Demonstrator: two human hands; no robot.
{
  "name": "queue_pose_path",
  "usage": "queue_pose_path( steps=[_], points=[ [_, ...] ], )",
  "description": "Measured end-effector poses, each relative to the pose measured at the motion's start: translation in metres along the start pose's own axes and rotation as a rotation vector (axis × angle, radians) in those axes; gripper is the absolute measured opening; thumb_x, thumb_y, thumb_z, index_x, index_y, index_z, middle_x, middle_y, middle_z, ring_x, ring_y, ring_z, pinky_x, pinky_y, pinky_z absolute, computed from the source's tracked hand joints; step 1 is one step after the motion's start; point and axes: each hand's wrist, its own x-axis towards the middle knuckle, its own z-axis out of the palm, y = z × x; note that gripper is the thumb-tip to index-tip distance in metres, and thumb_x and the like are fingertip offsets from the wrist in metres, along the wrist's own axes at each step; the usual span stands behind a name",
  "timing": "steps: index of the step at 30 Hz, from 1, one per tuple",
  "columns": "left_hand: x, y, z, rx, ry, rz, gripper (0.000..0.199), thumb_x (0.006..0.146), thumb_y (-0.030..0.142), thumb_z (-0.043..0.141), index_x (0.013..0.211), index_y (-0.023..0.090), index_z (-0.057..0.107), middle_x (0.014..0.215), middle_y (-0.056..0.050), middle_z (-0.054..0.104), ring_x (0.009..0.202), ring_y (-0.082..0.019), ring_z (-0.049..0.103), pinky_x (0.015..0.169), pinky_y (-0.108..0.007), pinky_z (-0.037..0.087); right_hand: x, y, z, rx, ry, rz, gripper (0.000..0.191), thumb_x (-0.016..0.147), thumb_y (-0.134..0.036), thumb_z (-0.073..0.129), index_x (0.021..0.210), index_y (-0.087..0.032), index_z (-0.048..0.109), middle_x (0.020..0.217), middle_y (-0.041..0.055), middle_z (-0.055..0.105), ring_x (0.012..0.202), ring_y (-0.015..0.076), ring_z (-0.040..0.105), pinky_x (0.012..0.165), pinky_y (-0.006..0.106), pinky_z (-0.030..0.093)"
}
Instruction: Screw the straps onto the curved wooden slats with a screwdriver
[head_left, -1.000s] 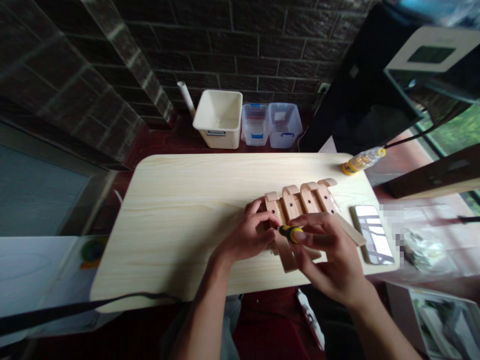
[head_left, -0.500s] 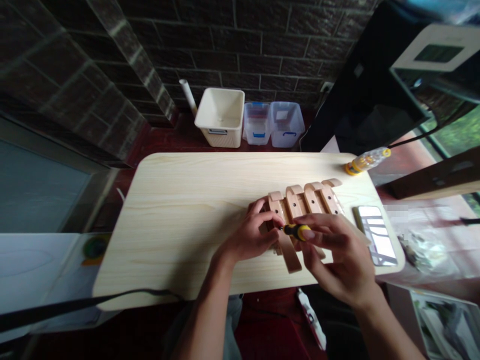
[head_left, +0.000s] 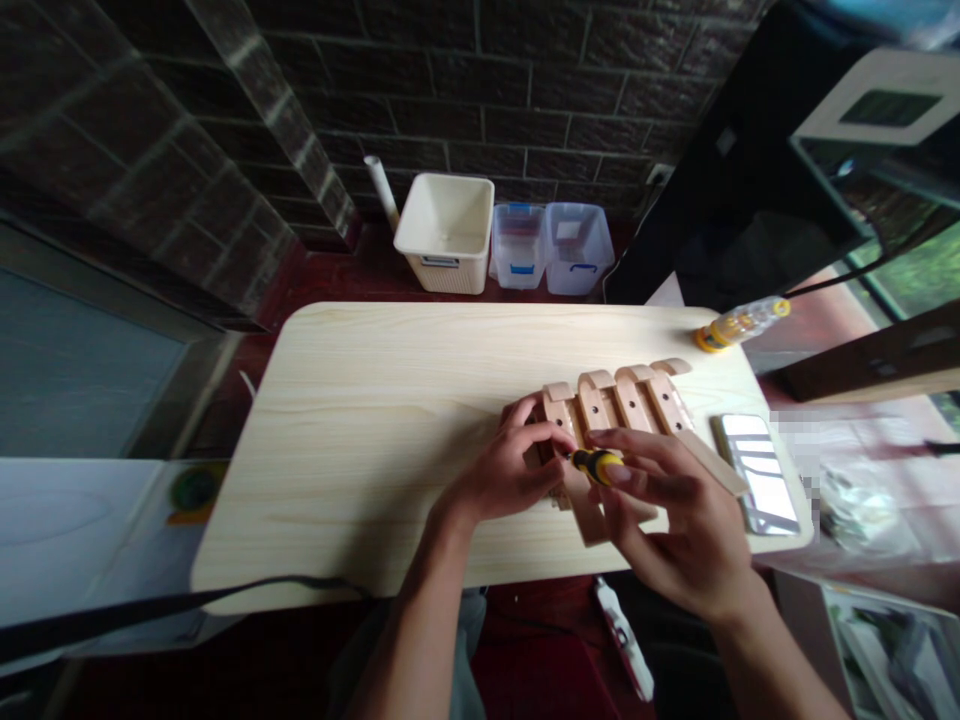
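Rack (head_left: 636, 416) lies on the right half of the table (head_left: 390, 400), its near slats pointing toward the near edge and one ending just beside the phone (head_left: 759, 475) at the right edge. The right hand (head_left: 679, 510) grips the screwdriver (head_left: 596, 466) between thumb and fingers; the left hand (head_left: 495, 475) is at the rack's left end, thumb and forefinger drawn together by the driver's tip, though whether they pinch anything cannot be told. Main risk, I judge: the tip slipping sideways into those fingertips if the driver tilts or is pushed off line. A hard push could also skid the rack and knock the phone. Against the earlier frames, everything sits slightly further right in view, while rack and hands keep about the same place on the table.
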Motion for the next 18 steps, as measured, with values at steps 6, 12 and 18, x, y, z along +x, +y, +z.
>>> queue_pose_path(
  steps=[6, 12, 18],
  points=[
    [0.0, 0.006, -0.001, -0.01, -0.004, -0.007, 0.023, 0.093, 0.038, 0.075, 0.111, 0.026, 0.083, 0.165, -0.009, 0.045, 0.16, -0.033, 0.04, 0.135, -0.047, 0.034, -0.005, 0.009, 0.005, 0.054, 0.068, 0.022, 0.049, 0.092, 0.001, 0.072, 0.132, -0.026, 0.062, 0.128, 0.0091, 0.063, 0.116, 0.0204, 0.075, 0.088, 0.032, 0.072],
    [0.0, 0.006, -0.001, -0.003, -0.002, -0.005, 0.022, 0.093, 0.039, 0.075, 0.11, 0.027, 0.083, 0.164, -0.009, 0.046, 0.157, -0.032, 0.044, 0.133, -0.046, 0.037, -0.005, 0.007, 0.005, 0.078, 0.069, 0.018, 0.051, 0.091, 0.005, 0.07, 0.132, -0.025, 0.061, 0.133, 0.0112, 0.063, 0.117, 0.0222, 0.075, 0.084, 0.033, 0.073],
    [0.0, 0.005, -0.002, -0.012, -0.013, 0.012, 0.025, 0.093, 0.04, 0.075, 0.112, 0.026, 0.083, 0.164, -0.009, 0.046, 0.157, -0.032, 0.045, 0.133, -0.044, 0.039, -0.001, 0.0, 0.0, -0.029, 0.016, -0.004, 0.04, 0.094, 0.0, 0.069, 0.126, -0.023, 0.06, 0.134, 0.0126, 0.069, 0.114, 0.023, 0.078, 0.081, 0.033, 0.073]
  ],
)
